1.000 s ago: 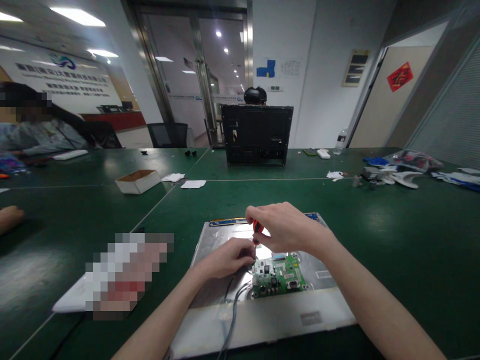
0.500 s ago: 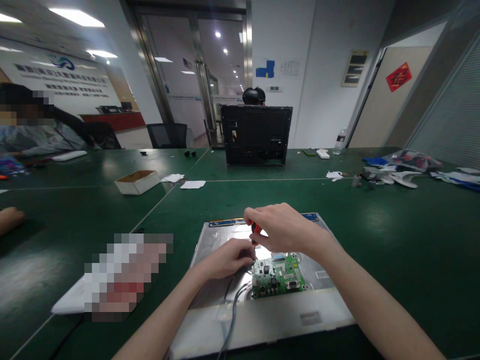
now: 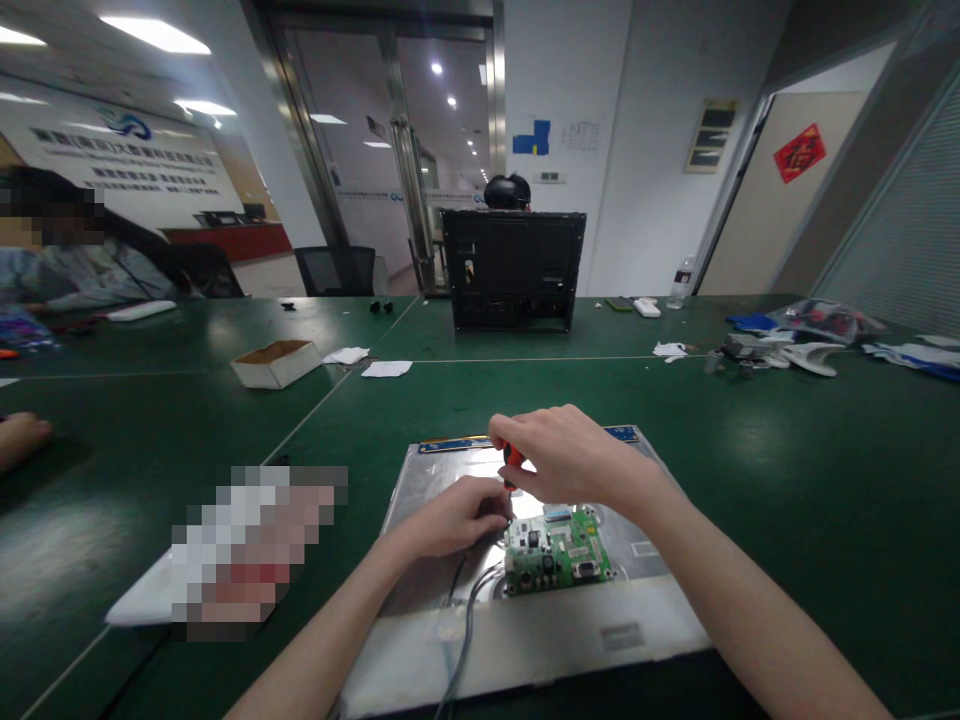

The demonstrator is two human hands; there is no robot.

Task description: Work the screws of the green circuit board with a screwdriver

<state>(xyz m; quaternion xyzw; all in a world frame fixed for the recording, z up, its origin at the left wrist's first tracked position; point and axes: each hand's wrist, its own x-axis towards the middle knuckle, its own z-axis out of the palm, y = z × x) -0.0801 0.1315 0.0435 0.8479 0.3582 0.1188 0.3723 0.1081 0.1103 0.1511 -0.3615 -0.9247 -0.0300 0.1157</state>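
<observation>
My right hand is closed around the red and black handle of a screwdriver, held upright with its shaft pointing down. The tip meets the far left corner of a green circuit board. Beside that corner my left hand is closed, thumb and fingers pinched around the lower shaft; whether they also hold a screw is hidden. The board lies on a silver metal display panel with a blue strip board along its far edge. Grey cables run from the board's left side toward me.
A black monitor housing stands across the green table. To the left are a small open box and a blurred-out packet. A co-worker's hand rests at the left edge. Plastic parts lie at right.
</observation>
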